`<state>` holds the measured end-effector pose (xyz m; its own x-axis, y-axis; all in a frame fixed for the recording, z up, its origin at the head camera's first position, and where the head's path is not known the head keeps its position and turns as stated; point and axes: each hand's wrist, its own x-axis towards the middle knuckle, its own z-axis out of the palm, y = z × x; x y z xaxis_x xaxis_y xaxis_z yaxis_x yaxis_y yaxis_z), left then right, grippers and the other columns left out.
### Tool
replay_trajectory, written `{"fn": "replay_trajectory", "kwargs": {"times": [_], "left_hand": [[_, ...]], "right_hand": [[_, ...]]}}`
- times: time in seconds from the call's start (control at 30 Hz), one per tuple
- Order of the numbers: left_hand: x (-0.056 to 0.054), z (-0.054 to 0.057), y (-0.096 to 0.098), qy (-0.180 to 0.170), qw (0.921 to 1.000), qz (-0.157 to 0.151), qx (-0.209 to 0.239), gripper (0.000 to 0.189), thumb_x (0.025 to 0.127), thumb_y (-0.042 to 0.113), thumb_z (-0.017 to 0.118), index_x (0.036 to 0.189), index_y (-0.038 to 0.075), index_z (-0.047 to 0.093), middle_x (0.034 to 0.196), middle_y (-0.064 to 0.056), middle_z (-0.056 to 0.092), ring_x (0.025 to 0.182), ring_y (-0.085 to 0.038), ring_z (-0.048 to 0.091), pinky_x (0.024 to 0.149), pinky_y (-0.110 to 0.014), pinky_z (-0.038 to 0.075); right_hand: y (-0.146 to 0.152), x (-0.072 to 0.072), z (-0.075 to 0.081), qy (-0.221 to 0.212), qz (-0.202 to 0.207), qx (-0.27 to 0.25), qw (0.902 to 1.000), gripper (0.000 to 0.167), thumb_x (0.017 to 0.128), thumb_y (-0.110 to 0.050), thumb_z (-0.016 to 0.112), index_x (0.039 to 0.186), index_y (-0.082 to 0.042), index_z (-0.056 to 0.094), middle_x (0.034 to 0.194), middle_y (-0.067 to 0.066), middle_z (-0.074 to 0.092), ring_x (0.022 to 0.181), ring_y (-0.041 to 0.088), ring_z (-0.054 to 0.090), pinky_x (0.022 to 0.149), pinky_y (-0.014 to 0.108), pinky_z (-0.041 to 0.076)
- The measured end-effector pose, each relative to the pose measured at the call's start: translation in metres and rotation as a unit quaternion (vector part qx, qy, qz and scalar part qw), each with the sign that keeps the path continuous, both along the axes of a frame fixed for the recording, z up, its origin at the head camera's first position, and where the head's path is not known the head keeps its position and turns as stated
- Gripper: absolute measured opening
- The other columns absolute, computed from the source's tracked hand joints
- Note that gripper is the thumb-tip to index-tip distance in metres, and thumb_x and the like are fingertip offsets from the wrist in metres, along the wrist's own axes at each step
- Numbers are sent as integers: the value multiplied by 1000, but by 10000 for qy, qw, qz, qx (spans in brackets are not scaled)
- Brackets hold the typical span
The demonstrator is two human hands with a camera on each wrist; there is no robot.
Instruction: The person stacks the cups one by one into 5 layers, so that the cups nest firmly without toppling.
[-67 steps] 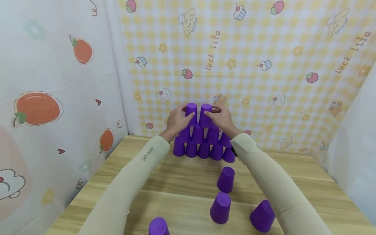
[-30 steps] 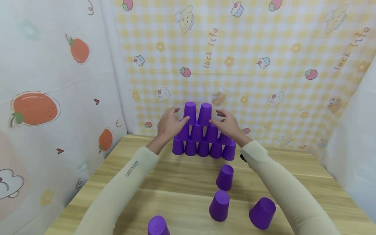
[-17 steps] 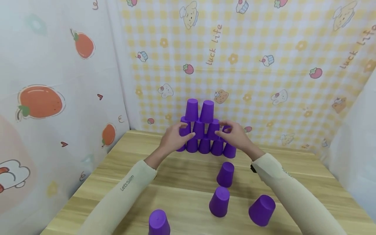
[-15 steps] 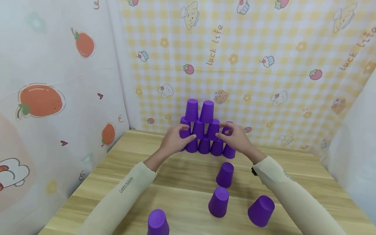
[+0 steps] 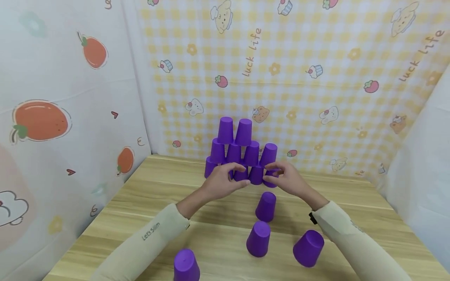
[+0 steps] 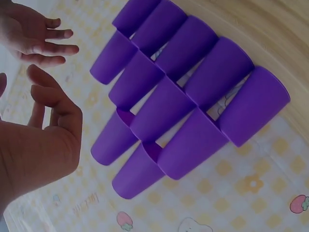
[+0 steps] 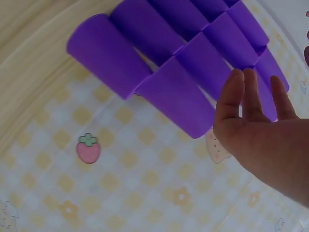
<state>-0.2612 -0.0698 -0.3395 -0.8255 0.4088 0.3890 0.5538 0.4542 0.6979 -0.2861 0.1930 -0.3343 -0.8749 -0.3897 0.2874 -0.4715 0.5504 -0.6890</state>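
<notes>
A pyramid of upside-down purple plastic cups (image 5: 233, 153) stands by the back wall in three rows, the top row holding two cups. My left hand (image 5: 225, 182) hovers in front of the bottom row, its fingers loosely bent and nothing between them. To its right, my right hand (image 5: 286, 178) is also free of any cup, in front of the row's right end. In the left wrist view, a gap separates the left hand (image 6: 43, 130) from the stacked cups (image 6: 164, 106). The right wrist view has the right hand (image 7: 260, 125) overlapping the stack, with contact unclear.
Loose upside-down cups stand nearer on the wooden table (image 5: 218, 226): one cup (image 5: 266, 207) below the stack, another cup (image 5: 258, 239) closer, a cup (image 5: 308, 248) at the right and a cup (image 5: 186, 266) at the front edge. A patterned cloth (image 5: 302, 97) hangs behind.
Both hands have let go of the two top cups, which stay standing on the second row. Since then the hands have come down and back toward the person.
</notes>
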Motion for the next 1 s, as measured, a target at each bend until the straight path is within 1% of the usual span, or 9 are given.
{"fn": "replay_trajectory", "kwargs": {"times": [0.1,0.23,0.4,0.47,0.53,0.67,0.73,0.87,1.0], "left_hand": [[3,-2,3,-211,9976,-511,-428,42,87,34,77,122,13,67,119,2,68,73,-7,60,65,-26,52],[3,-3,3,-364,9859,-1297,-997,43,88,34,77,124,14,65,121,3,66,71,-7,63,66,-25,54],[5,-7,8,-487,9617,-2271,-1452,52,85,34,79,128,9,63,122,-1,66,64,-5,59,63,-22,53],[7,-9,12,-556,9514,-2596,-1561,56,84,35,81,129,9,62,122,-1,65,62,-3,58,61,-22,53],[10,-9,15,-625,9423,-2827,-1681,58,82,35,82,129,9,62,122,-1,65,59,-3,57,58,-22,53],[14,-12,20,-604,9273,-3090,-2024,60,79,34,85,130,11,62,123,3,63,58,-1,58,57,-20,53],[15,-15,22,-574,9223,-3163,-2147,59,79,32,86,129,11,62,122,3,62,60,-1,59,59,-19,53],[17,-20,27,-533,9192,-3166,-2279,57,79,31,85,128,12,63,122,7,61,63,0,58,61,-17,53],[19,-21,32,-406,9211,-3005,-2443,54,80,33,84,127,14,64,120,7,63,63,0,58,60,-16,51]], "right_hand": [[6,0,-6,-163,84,64,9998,36,89,-16,75,117,4,67,116,20,68,94,31,66,76,38,57],[9,-1,-12,-359,371,182,9985,38,89,-18,75,119,4,66,117,19,67,97,31,66,83,41,56],[12,-3,-21,-670,698,277,9949,42,87,-19,77,122,2,65,120,20,66,105,39,64,83,40,57],[15,-2,-25,-850,805,310,9926,45,86,-20,78,122,2,64,122,22,65,106,42,63,81,39,57],[18,-3,-27,-973,931,357,9902,47,85,-20,79,123,3,63,123,24,63,106,41,63,82,39,57],[22,-3,-31,-1168,1085,360,9865,51,82,-18,81,123,5,62,122,24,63,105,38,64,81,39,57],[23,-3,-34,-1278,1120,320,9849,52,80,-17,82,123,6,62,121,24,64,103,37,65,80,38,58],[28,-2,-40,-1497,1210,268,9809,54,80,-14,82,124,8,61,121,23,64,101,35,67,78,36,59],[34,-1,-43,-1685,1255,243,9774,52,80,-11,81,124,7,61,120,21,64,101,33,68,78,35,59]]}}
